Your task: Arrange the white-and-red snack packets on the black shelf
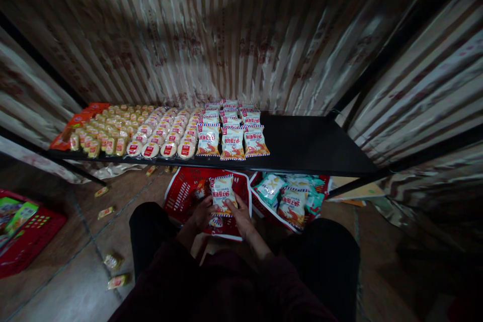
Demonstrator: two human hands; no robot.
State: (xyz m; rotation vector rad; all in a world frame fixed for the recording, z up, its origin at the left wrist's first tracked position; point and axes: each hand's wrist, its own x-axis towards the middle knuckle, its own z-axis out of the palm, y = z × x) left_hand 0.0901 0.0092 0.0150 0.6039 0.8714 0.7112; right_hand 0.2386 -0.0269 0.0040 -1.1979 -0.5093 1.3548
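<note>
We pinch a snack bag (pixel 223 187) between left hand (pixel 204 213) and right hand (pixel 241 217), the fingers behind it hidden from us, above a red basket (pixel 178 192) whose contents the bag and hands partly cover. Well left of the hands, another basket (pixel 43 229) is cut off by the view's edge; to their far right, shadow swallows detail. Beyond them we note a black shelf (pixel 307 141) against a striped curtain (pixel 211 25), with tiled floor (pixel 77 254) below.
</note>
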